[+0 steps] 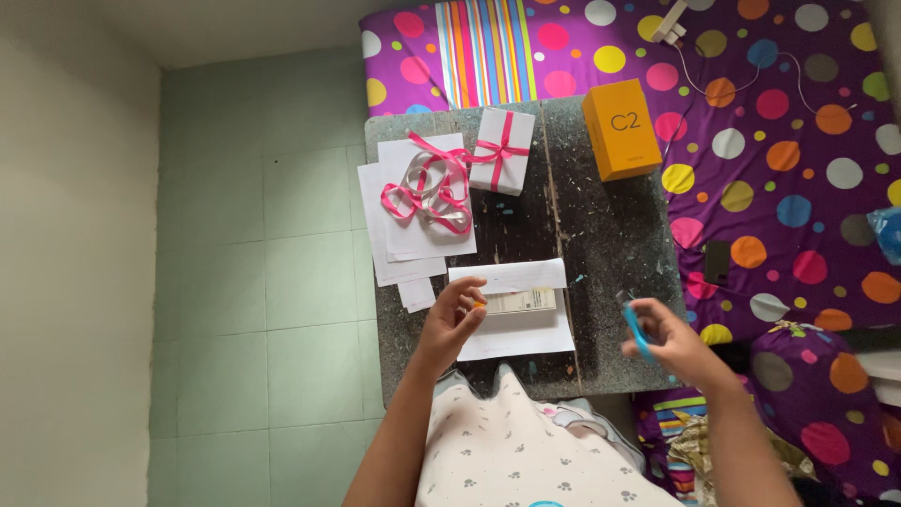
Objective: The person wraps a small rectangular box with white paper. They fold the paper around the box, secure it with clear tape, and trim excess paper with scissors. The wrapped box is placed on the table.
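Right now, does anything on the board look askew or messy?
Yes. The pink ribbon lies in a loose tangle over the white sheets, which are stacked unevenly. The board itself is scuffed and flecked.

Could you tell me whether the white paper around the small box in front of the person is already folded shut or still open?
Still open. The white paper lies under the small box with one flap folded partway over, leaving the box's top showing; the left hand touches its end.
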